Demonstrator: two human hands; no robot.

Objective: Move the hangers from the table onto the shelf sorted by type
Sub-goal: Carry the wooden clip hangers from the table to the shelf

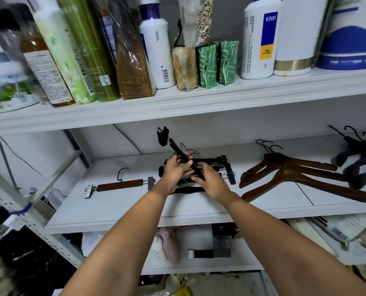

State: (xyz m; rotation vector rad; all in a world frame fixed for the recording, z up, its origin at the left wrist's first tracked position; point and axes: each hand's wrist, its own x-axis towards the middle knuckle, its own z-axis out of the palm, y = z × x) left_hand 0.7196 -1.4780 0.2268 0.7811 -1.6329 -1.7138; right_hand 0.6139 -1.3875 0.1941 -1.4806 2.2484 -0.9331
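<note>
Both hands reach into the middle white shelf (118, 210). My left hand (175, 171) and my right hand (210, 182) grip a black clip hanger (173, 144) that tilts up to the back left, one clip raised in the air. Under the hands lies a pile of black clip hangers (222, 165). A brown wooden clip hanger (120, 185) lies alone to the left. Brown wooden coat hangers (301, 176) lie to the right, and black coat hangers (361, 154) sit at the far right.
The upper shelf (177, 103) carries bottles, jars and green packets. Below the middle shelf are a pink cloth (169, 242), a dark box (221, 242) and papers. A metal rack upright (39, 227) and cables stand at the left.
</note>
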